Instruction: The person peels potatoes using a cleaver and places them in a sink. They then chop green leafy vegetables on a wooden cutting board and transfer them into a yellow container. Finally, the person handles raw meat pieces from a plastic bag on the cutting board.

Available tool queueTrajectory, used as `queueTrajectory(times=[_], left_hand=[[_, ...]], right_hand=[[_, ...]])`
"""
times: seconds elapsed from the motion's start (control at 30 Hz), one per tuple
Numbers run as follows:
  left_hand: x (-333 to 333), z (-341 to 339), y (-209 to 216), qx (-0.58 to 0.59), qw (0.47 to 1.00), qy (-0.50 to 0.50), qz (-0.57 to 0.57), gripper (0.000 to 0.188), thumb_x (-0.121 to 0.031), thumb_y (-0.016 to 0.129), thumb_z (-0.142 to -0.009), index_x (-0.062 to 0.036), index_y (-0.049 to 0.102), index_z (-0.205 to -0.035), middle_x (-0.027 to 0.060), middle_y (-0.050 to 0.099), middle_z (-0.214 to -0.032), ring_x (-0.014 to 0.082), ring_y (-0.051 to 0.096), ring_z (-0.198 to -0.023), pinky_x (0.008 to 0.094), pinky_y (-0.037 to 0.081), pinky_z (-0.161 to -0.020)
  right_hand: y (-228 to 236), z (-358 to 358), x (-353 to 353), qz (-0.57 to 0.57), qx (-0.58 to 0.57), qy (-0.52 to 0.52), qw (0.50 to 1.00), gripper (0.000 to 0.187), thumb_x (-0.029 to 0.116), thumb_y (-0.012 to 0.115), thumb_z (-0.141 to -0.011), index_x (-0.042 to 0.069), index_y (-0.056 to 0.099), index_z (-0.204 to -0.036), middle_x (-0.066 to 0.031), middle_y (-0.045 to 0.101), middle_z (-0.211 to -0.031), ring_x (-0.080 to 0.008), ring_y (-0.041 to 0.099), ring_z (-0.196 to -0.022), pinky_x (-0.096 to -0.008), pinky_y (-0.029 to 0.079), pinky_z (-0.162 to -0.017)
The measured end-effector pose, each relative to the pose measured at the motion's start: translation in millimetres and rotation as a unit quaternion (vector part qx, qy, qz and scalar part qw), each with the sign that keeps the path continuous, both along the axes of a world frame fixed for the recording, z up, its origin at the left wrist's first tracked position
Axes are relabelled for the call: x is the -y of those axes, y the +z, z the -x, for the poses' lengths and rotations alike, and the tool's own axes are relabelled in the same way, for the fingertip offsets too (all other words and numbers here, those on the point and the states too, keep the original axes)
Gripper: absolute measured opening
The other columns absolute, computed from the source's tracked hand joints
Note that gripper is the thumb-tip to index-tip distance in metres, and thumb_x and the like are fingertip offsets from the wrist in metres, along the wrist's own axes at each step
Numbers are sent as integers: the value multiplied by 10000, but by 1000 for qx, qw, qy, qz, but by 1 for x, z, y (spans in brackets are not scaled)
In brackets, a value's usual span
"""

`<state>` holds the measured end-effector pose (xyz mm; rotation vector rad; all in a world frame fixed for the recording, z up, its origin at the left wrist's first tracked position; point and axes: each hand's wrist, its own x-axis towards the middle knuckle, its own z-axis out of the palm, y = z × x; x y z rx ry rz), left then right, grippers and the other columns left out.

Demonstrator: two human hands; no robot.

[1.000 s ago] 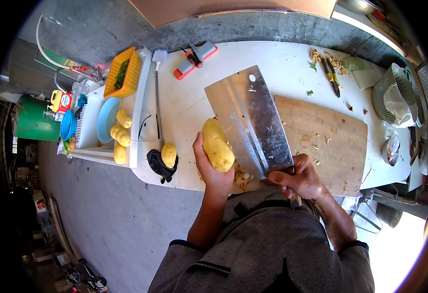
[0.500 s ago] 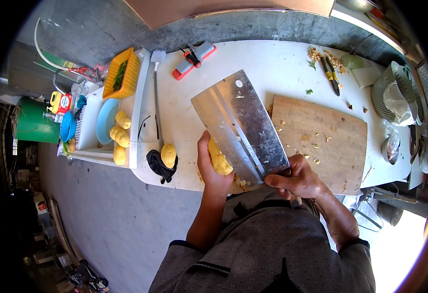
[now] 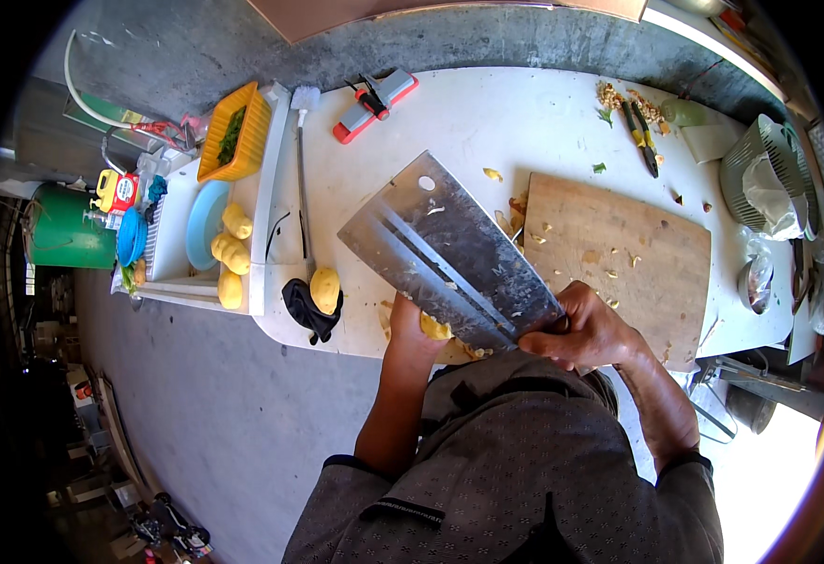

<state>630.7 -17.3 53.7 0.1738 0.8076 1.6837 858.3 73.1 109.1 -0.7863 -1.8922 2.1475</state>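
My right hand [image 3: 588, 329] is closed round the handle end of a wide cleaver [image 3: 431, 235], with the blade slanting up and left. Partly beneath the blade, my left hand [image 3: 412, 327] grips a pale yellow potato [image 3: 436, 328]. The blade hides most of the potato and my left fingers. Whether the edge touches the potato cannot be seen. Potato peelings [image 3: 510, 218] lie on the table by the wooden cutting board [image 3: 637, 263], which carries small scraps.
One potato [image 3: 324, 290] sits on a black cloth [image 3: 301, 310]. Several more potatoes [image 3: 231, 254] lie in the sink at left, beside a blue basin [image 3: 206, 228] and yellow basket [image 3: 259, 122]. Pliers [image 3: 641, 141], a sharpening stone [image 3: 391, 92] and a green colander [image 3: 748, 179] stand farther off.
The cleaver has swung left and tilted flatter, now covering more of the potato and my left hand. A yellow peeling has appeared beyond the blade, near the cutting board's far left corner.
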Motion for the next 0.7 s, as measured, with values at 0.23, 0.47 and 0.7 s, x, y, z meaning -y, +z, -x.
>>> queueTrajectory(times=[0.23, 0.47, 0.7], left_hand=[[-3, 5, -25, 42, 997, -15, -70, 299, -232, 546, -1038, -40, 595, -1262, 87, 681, -1115, 216, 701, -1017, 384, 596, -884], [-30, -15, 1, -108, 986, 129, 6, 432, -351, 397, -1094, -19, 550, -1324, 76, 647, -1144, 179, 668, -1045, 357, 555, -912], [-34, -29, 7, -92, 980, 161, 79, 506, -457, 390, -1107, -27, 536, -1330, 82, 630, -1213, 199, 649, -1091, 361, 525, -967]], right_hand=[[-5, -2, -11, 83, 26, 15, 996, 162, 95, 765, -928, -48, 752, -853, -22, 625, -565, -84, 561, -432, -247, 410, -392], [-23, -5, -5, 194, 0, -69, 979, 185, 56, 771, -899, -40, 693, -761, -41, 590, -570, -110, 547, -433, -279, 378, -374], [-21, 6, 1, 206, -5, -113, 972, 195, 66, 787, -883, -56, 689, -768, -55, 589, -572, -129, 552, -429, -289, 383, -374]])
